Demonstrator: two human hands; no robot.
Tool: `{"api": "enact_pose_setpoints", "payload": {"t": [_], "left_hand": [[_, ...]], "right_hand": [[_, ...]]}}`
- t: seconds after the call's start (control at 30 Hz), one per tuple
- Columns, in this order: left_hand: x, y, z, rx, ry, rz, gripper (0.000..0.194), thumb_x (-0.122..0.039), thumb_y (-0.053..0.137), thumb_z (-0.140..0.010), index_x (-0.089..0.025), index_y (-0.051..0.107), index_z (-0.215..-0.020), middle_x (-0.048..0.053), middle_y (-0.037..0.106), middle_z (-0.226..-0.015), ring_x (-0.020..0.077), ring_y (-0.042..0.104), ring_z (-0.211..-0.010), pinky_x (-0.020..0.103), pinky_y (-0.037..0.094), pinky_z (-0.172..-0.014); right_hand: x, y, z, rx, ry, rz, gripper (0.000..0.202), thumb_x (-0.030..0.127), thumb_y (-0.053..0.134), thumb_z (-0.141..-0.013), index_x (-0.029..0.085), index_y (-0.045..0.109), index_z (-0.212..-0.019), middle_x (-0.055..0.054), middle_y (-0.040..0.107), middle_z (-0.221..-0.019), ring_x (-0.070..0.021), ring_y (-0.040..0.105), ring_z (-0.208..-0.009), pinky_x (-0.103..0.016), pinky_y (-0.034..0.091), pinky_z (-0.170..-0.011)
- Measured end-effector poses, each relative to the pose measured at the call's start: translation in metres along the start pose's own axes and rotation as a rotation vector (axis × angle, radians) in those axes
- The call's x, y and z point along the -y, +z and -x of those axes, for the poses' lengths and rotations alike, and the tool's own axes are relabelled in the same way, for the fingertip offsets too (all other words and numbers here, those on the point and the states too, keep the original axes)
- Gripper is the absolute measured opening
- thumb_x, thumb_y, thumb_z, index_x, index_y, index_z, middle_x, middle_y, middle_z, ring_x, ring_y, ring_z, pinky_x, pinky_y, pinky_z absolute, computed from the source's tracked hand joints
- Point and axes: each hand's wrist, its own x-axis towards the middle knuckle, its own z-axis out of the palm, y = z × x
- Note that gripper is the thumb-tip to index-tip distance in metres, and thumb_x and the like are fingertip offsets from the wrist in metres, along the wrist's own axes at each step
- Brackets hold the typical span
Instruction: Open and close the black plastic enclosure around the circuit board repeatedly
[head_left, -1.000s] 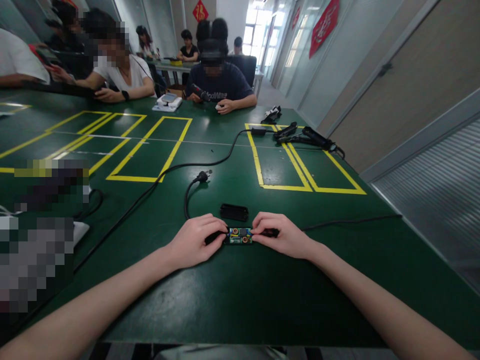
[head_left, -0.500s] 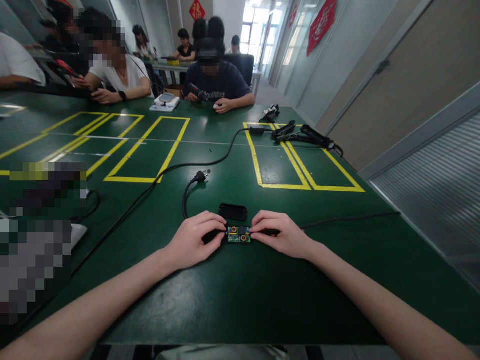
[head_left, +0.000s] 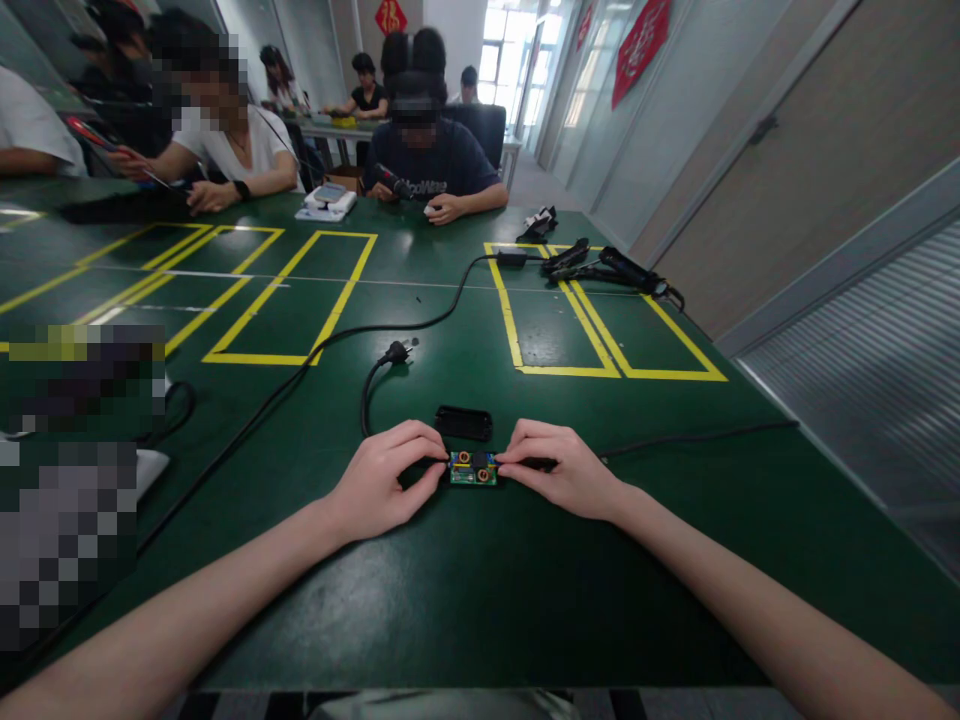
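Observation:
A small green circuit board (head_left: 473,468) with copper-wound ring coils lies before me on the table, apparently seated in a dark shell. At its left end, the thumb and fingers of my left hand (head_left: 386,480) pinch the black cable with the plug (head_left: 397,352). My right hand (head_left: 566,468) is closed in a pinch on the other black cable (head_left: 690,437) at the board's right end; that cable runs off to the right. Just behind the board rests an open black plastic cover (head_left: 463,422), its hollow side up. My fingertips partly hide where the cables meet the board.
A long black cord (head_left: 300,365) crosses the green table (head_left: 337,610) on the left. Black clamp-like gear (head_left: 622,272) lies at the back right near yellow tape outlines. Co-workers sit across the table, and a white device (head_left: 326,202) stands near them.
My hands keep the same pinches at both ends of the board; the view shifts slightly. A co-worker at the far left has moved a red-handled tool leftward, and a dark flat object there is lower.

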Motion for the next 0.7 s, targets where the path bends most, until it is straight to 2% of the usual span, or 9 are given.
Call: {"api": "enact_pose_setpoints", "payload": {"t": [0.27,0.47,0.57,0.7], "left_hand": [[0.003,0.0,0.001,0.097,-0.057,-0.015,0.014,-0.018,0.058,-0.097,-0.019,0.072,-0.096,0.007,0.071,-0.103,0.0179,0.071,-0.089,0.028,0.059,-0.077],[0.004,0.001,0.001,0.074,-0.093,0.007,0.014,-0.021,0.061,-0.097,-0.02,0.074,-0.102,0.006,0.072,-0.103,0.0167,0.07,-0.086,0.027,0.058,-0.075],[0.004,0.001,0.001,0.072,-0.098,0.004,0.012,-0.021,0.061,-0.097,-0.019,0.073,-0.096,0.006,0.071,-0.1,0.0169,0.07,-0.085,0.027,0.057,-0.074],[0.002,-0.001,-0.001,0.107,-0.081,-0.024,0.015,-0.02,0.059,-0.098,-0.02,0.07,-0.088,0.006,0.07,-0.104,0.0176,0.07,-0.089,0.028,0.056,-0.078]], "right_hand": [[-0.003,0.001,0.001,0.066,-0.042,0.122,0.015,0.024,0.067,-0.1,0.018,0.074,-0.088,-0.006,0.069,-0.085,-0.0169,0.066,-0.076,-0.027,0.052,-0.065],[-0.004,-0.002,-0.001,0.093,-0.077,0.131,0.024,0.024,0.06,-0.103,0.019,0.07,-0.081,-0.006,0.07,-0.087,-0.0162,0.066,-0.077,-0.028,0.052,-0.067],[-0.004,-0.004,-0.002,0.096,-0.096,0.116,0.022,0.022,0.059,-0.102,0.018,0.071,-0.083,-0.007,0.071,-0.089,-0.0162,0.067,-0.079,-0.028,0.053,-0.07],[0.001,-0.011,-0.005,0.183,-0.212,0.319,0.016,0.024,0.06,-0.099,0.018,0.074,-0.093,-0.007,0.071,-0.091,-0.0175,0.064,-0.077,-0.029,0.05,-0.065]]}}
